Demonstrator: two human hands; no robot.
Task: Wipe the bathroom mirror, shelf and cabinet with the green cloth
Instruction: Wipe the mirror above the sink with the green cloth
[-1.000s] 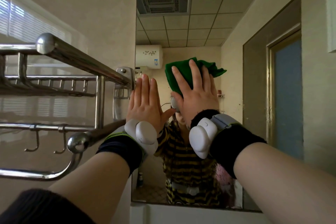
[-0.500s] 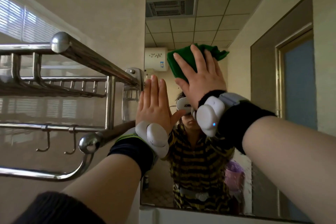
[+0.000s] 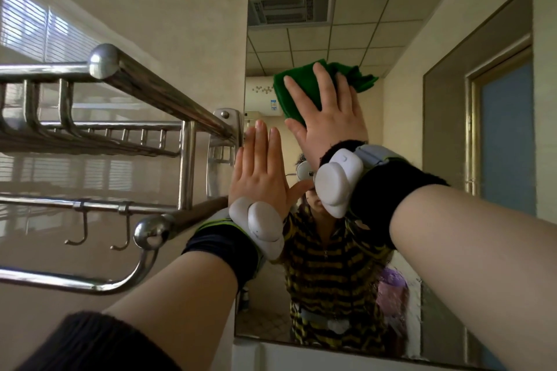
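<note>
The mirror fills the wall ahead and to the right. My right hand presses the green cloth flat against the glass with straight, spread fingers, high up near the mirror's left side. My left hand lies flat on the mirror lower down, close to its left edge, fingers straight and together, holding nothing. White sensors sit on both wrists. The steel shelf rack juts from the wall just left of the mirror.
The rack has an upper rail, a slatted shelf, a lower bar with two hooks and round end knobs close to my left forearm. A white ledge runs under the mirror. The glass reflects a person, ceiling and door.
My right hand has slid the green cloth upward on the mirror. My left hand stays flat on the glass near the left edge.
</note>
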